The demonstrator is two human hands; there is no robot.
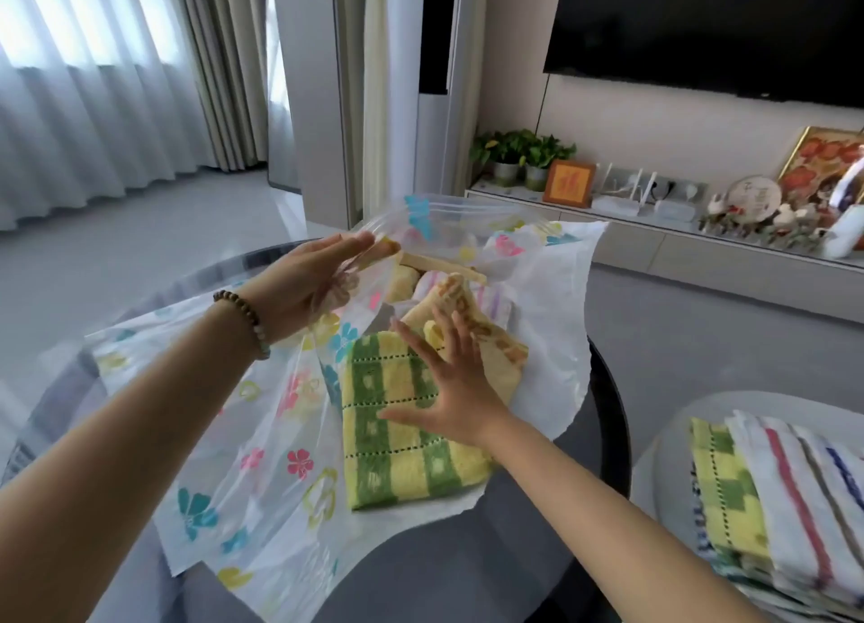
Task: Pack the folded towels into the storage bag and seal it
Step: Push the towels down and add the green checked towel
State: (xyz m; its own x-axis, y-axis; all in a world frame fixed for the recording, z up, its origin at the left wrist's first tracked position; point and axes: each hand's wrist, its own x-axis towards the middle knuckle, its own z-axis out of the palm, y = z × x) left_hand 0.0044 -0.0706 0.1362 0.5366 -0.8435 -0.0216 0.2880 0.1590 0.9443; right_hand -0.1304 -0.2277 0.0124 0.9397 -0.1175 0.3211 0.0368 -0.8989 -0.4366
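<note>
A clear storage bag [262, 440] printed with coloured flowers lies across the dark round table [608, 416]. My left hand [308, 285] holds its upper plastic layer lifted, so the mouth gapes. Inside the mouth sit several folded towels: a green-and-yellow checked towel [397, 449] in front, a tan patterned towel [495, 351] behind it, and pale towels [421, 281] deeper in. My right hand [444, 388] lies flat with spread fingers on the checked and tan towels. A further stack of folded towels [771, 496], checked and striped, waits on a small round table at the right.
The smaller white table [673, 482] stands close at the right. Behind are a low TV console [654, 243] with plants, frames and ornaments, a wall-mounted television [701, 28], and curtains at the left over a grey floor.
</note>
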